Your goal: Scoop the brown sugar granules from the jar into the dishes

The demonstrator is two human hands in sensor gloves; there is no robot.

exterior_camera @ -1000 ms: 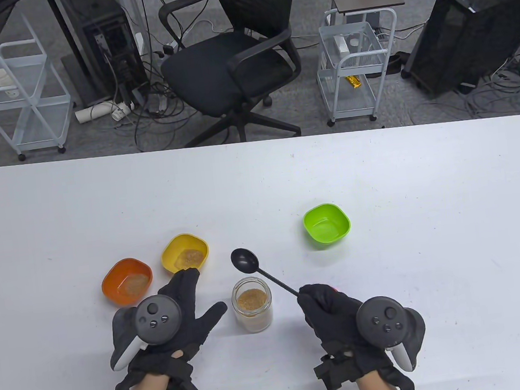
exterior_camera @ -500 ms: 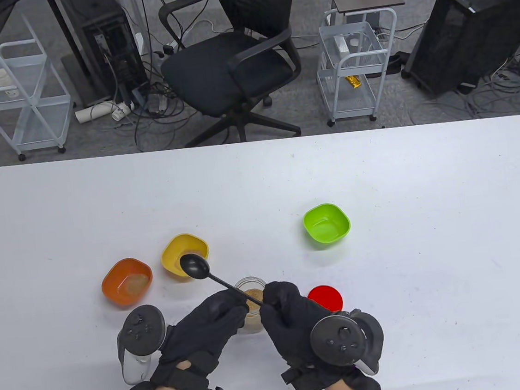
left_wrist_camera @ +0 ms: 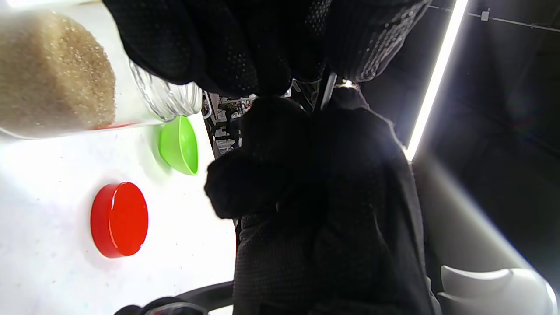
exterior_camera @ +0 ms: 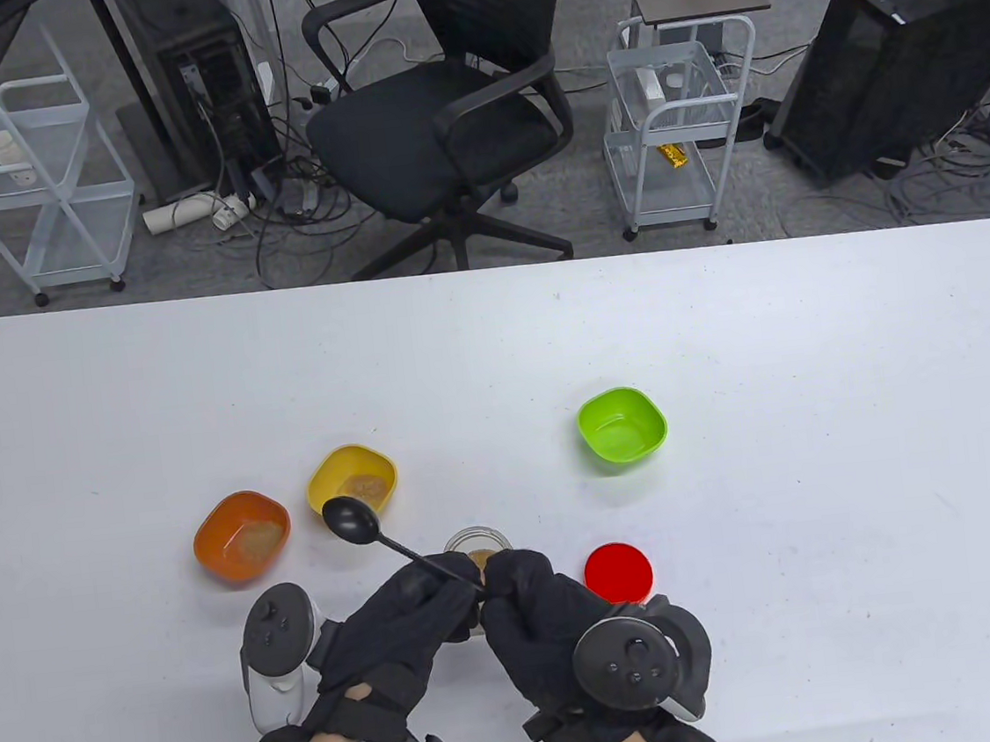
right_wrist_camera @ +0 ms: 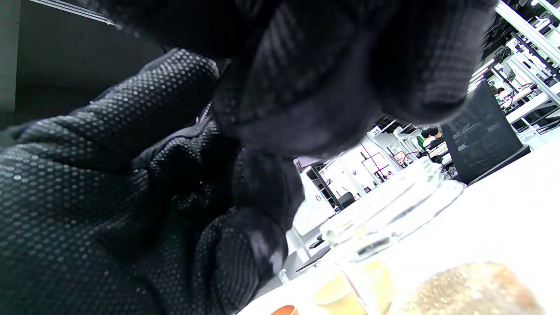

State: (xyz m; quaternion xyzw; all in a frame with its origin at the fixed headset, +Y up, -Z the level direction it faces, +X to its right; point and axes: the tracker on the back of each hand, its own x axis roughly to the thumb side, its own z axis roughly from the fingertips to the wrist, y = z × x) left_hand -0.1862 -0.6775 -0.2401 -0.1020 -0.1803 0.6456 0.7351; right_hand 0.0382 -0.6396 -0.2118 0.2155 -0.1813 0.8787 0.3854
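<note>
The glass jar (exterior_camera: 478, 541) of brown sugar stands near the table's front, mostly hidden behind my hands. My left hand (exterior_camera: 449, 590) wraps the jar's left side; the left wrist view shows the jar (left_wrist_camera: 57, 74) right by its fingers. My right hand (exterior_camera: 487, 580) pinches the handle of the black spoon (exterior_camera: 352, 520) over the jar. The empty spoon bowl points left, toward the yellow dish (exterior_camera: 352, 483). The yellow dish and the orange dish (exterior_camera: 241, 536) hold some sugar. The green dish (exterior_camera: 623, 428) is empty.
The jar's red lid (exterior_camera: 619, 572) lies flat just right of my right hand, and also shows in the left wrist view (left_wrist_camera: 119, 218). The table's far edge (exterior_camera: 484, 270) has an office chair and carts behind it.
My left hand swung in and closed on the jar. My right hand moved left over the jar with the spoon, uncovering the red lid, and the spoon bowl swung toward the yellow dish.
</note>
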